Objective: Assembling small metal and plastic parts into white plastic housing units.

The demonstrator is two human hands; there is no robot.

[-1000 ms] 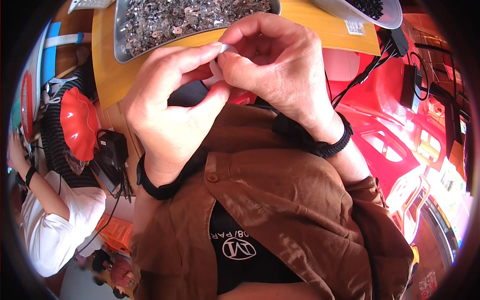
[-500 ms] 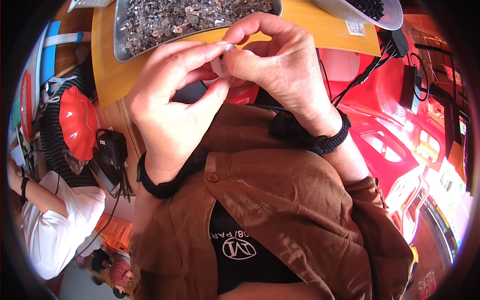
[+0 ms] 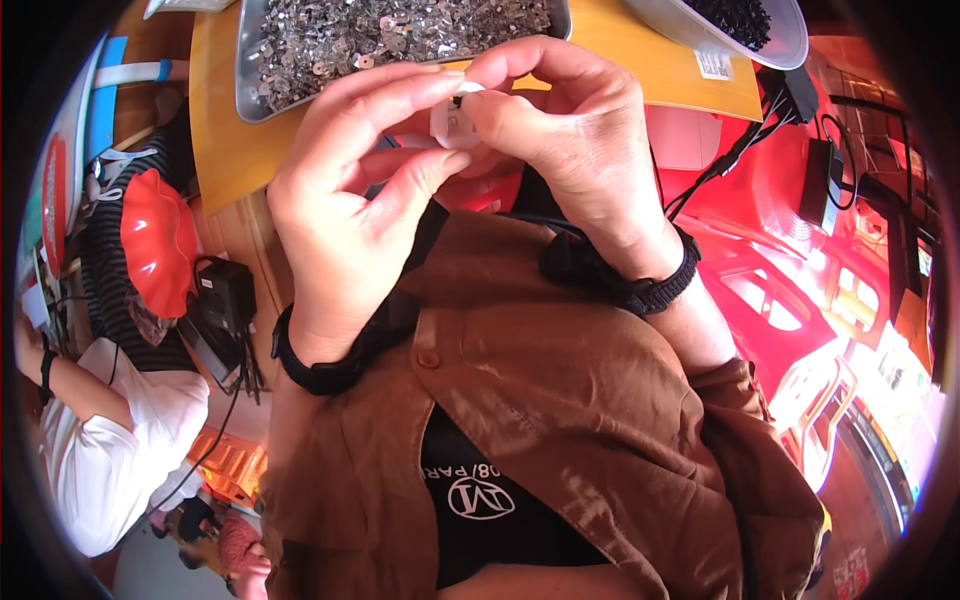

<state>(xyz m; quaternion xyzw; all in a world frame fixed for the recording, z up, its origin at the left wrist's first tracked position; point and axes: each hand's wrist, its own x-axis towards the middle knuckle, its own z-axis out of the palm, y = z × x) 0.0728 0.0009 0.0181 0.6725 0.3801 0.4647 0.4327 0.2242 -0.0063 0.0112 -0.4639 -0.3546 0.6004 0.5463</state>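
Note:
A small white plastic piece [image 3: 452, 122] with a dark spot near its top is between my two hands, above the near edge of the table. My left hand [image 3: 345, 195] grips it from the left, its fingertips at the top and its thumb close to the lower end. From the other side, my right hand [image 3: 575, 145] pinches the piece, thumb lying across its face and index finger curled over the top. The right fingers partly hide it. Just beyond the hands lies a heap of small flat metal parts [image 3: 385, 40] in a metal tray [image 3: 244, 85].
A clear plastic bowl [image 3: 788, 45] of small black parts stands at the far right of the yellow tabletop [image 3: 225, 150]. Red plastic stools [image 3: 750, 270] and black cables [image 3: 715, 165] are to the right. Another person's white sleeve [image 3: 110, 420] shows at lower left, near a red scalloped dish [image 3: 158, 245].
The white piece has turned so that more of its face and the dark spot show. My left thumb has dropped slightly, and both hands have shifted a little to the right.

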